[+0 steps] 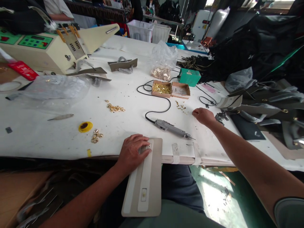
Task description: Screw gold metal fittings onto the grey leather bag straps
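A flat grey-beige panel [155, 177] with white strips on it hangs over the table's front edge toward my lap. My left hand [134, 152] grips its upper part, fingers curved over the white strip beside a small hole. At the strip's lower end is a small fitting [143, 194] in a rectangular opening. My right hand [203, 116] is low over the table with thumb and fingertips pinched together; anything between them is too small to make out. Just left of it lie scattered small gold pieces [181, 107]. A grey electric screwdriver [171, 128] lies between my hands.
Behind the screwdriver are an open box of gold parts [161, 88] and a green power box [189, 77], with a looping black cable [163, 110]. Gold fittings [115, 108] and a yellow roll [85, 126] lie left. Wrapped bag pieces [258, 109] crowd the right. A person's arm [59, 14] shows far left.
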{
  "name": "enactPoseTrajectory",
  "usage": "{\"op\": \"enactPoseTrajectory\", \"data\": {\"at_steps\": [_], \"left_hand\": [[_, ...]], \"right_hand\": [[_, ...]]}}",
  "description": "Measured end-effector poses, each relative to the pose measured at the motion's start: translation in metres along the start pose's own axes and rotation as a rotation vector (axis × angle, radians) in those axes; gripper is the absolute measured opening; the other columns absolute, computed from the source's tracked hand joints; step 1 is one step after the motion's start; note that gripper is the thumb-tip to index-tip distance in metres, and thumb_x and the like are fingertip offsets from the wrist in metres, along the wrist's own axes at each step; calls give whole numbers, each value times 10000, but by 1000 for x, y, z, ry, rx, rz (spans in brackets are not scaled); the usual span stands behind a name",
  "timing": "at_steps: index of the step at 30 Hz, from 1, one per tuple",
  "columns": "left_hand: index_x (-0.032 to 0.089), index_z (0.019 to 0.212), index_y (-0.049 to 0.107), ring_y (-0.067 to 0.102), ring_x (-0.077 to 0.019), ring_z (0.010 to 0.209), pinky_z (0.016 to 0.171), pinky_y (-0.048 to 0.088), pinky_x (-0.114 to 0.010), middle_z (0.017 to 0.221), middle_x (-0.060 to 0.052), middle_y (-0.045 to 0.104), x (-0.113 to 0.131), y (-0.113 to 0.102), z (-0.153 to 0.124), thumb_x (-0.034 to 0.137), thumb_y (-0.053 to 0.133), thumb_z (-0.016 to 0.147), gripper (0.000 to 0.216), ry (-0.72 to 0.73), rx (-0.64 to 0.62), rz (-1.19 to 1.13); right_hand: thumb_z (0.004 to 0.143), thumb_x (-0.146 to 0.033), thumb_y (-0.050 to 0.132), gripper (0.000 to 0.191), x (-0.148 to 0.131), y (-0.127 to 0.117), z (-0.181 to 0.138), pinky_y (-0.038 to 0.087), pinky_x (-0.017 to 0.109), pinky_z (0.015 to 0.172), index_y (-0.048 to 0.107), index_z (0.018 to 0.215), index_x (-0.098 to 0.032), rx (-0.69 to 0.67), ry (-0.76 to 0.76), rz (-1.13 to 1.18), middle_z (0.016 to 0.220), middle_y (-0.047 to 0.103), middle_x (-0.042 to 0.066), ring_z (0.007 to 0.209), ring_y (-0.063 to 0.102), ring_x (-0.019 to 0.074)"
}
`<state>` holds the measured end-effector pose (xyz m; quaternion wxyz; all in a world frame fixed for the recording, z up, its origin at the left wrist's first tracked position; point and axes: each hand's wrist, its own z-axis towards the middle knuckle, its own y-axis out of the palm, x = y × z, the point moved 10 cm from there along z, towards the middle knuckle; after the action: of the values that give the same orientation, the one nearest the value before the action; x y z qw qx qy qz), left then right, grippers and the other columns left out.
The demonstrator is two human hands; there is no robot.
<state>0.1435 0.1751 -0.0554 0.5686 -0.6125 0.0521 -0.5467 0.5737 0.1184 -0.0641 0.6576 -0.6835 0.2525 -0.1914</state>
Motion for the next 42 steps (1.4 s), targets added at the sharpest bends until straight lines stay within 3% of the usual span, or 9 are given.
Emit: {"op": "enactPoseTrajectory", "data": {"at_steps": [3, 9, 14, 17, 21, 23, 26, 35, 42], "left_hand": [[271, 980, 769, 626, -306, 1252, 1079, 459, -535, 1207, -36, 787, 0, 0, -1, 263, 743, 845, 138, 1, 7, 6], [273, 994, 772, 623, -305, 1259, 1097, 453, -535, 1210, -33, 786, 0, 1, -1, 255, 762, 831, 164, -1, 10, -1], [282, 990, 767, 625, -298, 1261, 1095, 447, -517, 1205, -21, 790, 0, 2, -3, 268, 778, 830, 161, -13, 12, -3], [276, 992, 765, 616, -288, 1268, 1097, 436, -502, 1218, -11, 788, 0, 5, -4, 284, 791, 827, 168, -20, 3, -6], [270, 1003, 759, 611, -274, 1272, 1094, 429, -485, 1232, -2, 782, 0, 7, -5, 299, 795, 833, 176, -25, -15, -15], [268, 1011, 754, 613, -274, 1268, 1086, 431, -484, 1238, -4, 779, 2, 8, -5, 312, 795, 837, 184, -15, -23, -16], [269, 1019, 748, 610, -280, 1272, 1079, 432, -487, 1239, -10, 777, 4, 8, -6, 323, 784, 851, 180, 2, -30, -14], [252, 1027, 725, 618, -275, 1247, 1058, 438, -480, 1208, -14, 781, 4, 7, -7, 345, 771, 872, 186, 27, -6, -22], [248, 1053, 731, 609, -284, 1264, 1061, 434, -487, 1230, -27, 777, 4, 9, -6, 347, 752, 889, 193, 27, -14, -25]], "right_hand": [[978, -371, 467, 389, -6, -1, -4, 396, 331, 719, 801, 1097, -212, 37, -2, -50, 1209, 744, 131, 1012, 656, 270], [972, -380, 462, 391, -2, -6, -9, 397, 345, 718, 785, 1111, -209, 102, 65, -40, 1159, 760, 131, 985, 662, 284], [953, -383, 510, 344, -17, -31, -36, 440, 339, 737, 748, 1103, -186, 140, 104, 262, 931, 772, 118, 878, 676, 268], [946, -442, 566, 306, -69, -35, -79, 460, 313, 699, 714, 1044, -193, 33, -26, 540, 775, 724, 68, 745, 659, 224], [967, -511, 580, 320, -172, -9, -154, 474, 304, 703, 685, 982, -209, -299, -337, 746, 796, 683, 33, 717, 606, 189], [984, -473, 576, 280, -210, 3, -179, 477, 314, 756, 687, 957, -217, -349, -463, 779, 875, 690, 32, 782, 616, 190], [982, -389, 587, 202, -237, 16, -190, 466, 328, 817, 693, 928, -226, -303, -531, 766, 936, 691, 29, 867, 634, 200], [954, -289, 595, 132, -249, 18, -190, 475, 345, 822, 719, 946, -245, -186, -573, 609, 964, 703, 38, 909, 667, 221], [883, -318, 665, 99, -241, 26, -182, 486, 333, 740, 729, 872, -243, -201, -432, 629, 894, 752, 26, 821, 683, 218]]}}
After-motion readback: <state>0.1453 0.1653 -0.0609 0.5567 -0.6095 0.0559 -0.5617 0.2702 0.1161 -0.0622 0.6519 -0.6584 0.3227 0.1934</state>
